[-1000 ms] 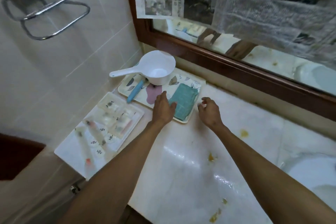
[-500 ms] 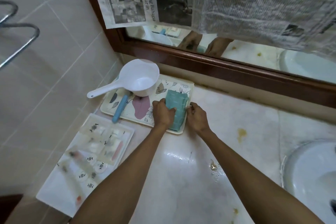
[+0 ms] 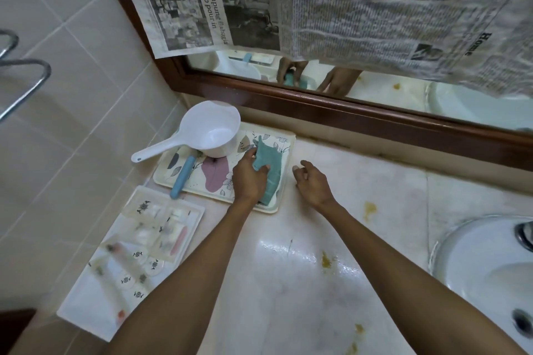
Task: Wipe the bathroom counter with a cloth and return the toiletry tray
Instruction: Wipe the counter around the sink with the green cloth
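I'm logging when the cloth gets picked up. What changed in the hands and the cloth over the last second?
The left hand has closed on the teal cloth and begun lifting it, so it is now crumpled rather than flat on the floral tray. The right hand, at the cloth half a second ago, has let go and drawn right, open over the counter. The white scoop, blue tube and yellow stains are unchanged.

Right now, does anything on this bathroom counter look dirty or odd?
Yes. Yellowish-brown stains dot the pale counter near the sink, unwiped. Oddly, newspaper covers most of the mirror.
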Tool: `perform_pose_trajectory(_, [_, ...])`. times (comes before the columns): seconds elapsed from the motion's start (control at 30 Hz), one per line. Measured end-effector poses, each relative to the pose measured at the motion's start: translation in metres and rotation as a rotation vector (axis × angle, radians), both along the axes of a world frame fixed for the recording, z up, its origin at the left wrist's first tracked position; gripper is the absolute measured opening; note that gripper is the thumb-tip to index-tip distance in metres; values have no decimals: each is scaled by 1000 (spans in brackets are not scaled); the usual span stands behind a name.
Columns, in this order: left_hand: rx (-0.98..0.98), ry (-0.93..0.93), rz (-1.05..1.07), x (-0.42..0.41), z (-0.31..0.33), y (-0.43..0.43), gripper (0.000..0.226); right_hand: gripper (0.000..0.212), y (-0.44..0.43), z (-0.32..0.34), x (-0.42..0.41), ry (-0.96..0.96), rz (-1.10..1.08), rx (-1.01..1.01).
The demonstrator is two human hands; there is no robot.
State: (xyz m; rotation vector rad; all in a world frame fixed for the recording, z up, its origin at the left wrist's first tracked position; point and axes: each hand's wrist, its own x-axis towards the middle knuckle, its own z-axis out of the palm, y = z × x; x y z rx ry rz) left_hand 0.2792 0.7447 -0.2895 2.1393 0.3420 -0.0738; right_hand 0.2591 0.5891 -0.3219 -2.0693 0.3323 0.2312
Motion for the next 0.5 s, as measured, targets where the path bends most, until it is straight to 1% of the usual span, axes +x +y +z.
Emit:
perform_pose_trajectory(0.13, [-115,-123,-146,0,18,-25,66,51,-49,10,-11,-76,-83,-47])
perform_pose_trajectory(0.2, [-132,-160,-246,0,27,-45,71,49,-82,12,-18,-108,-125,-93])
perform_pose_trajectory(0.3, [-194,-134,-340,0,32,-83,76,47,-132,10,-29,-115,-163,-207])
perform_pose_trajectory(0.33, [-233,-128,-357,0,30,-94,78,47,-148,8,-34,-114,-170,-253])
perform_pose_trajectory(0.4, [-242,-77,-362,3,19,-112,76,45,-174,4,-43,-108,-161,-347])
perform_pose_trajectory(0.43, [-183,-47,-368,4,12,-118,74,44,-184,2,-46,-102,-150,-384])
perform_pose_trajectory(0.47, [-58,-41,-380,5,4,-121,72,43,-193,-1,-50,-94,-134,-413])
perform_pose_trajectory(0.5, [128,-62,-402,4,-6,-123,69,43,-200,-5,-53,-87,-115,-436])
